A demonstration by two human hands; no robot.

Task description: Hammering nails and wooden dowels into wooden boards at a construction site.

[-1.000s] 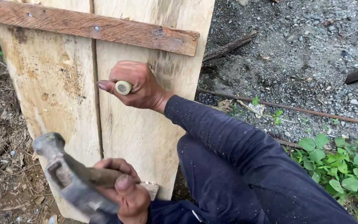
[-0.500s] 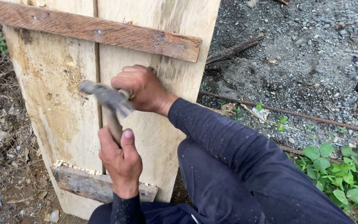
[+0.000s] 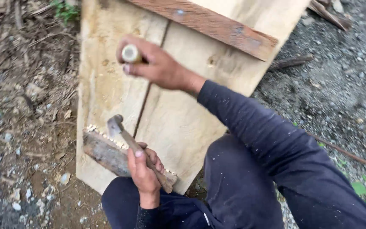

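The left hand [image 3: 142,174] had a closed grip around the wooden handle of the hammer [image 3: 134,146], whose metal head pointed up-left, above the lower cross batten [image 3: 106,154]. The right hand [image 3: 157,65] held a small pale cylinder [image 3: 130,54] in a closed grip over the pale planks [image 3: 178,123].

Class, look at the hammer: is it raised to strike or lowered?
Lowered. The hammer in the left hand has its head down by the lower batten.
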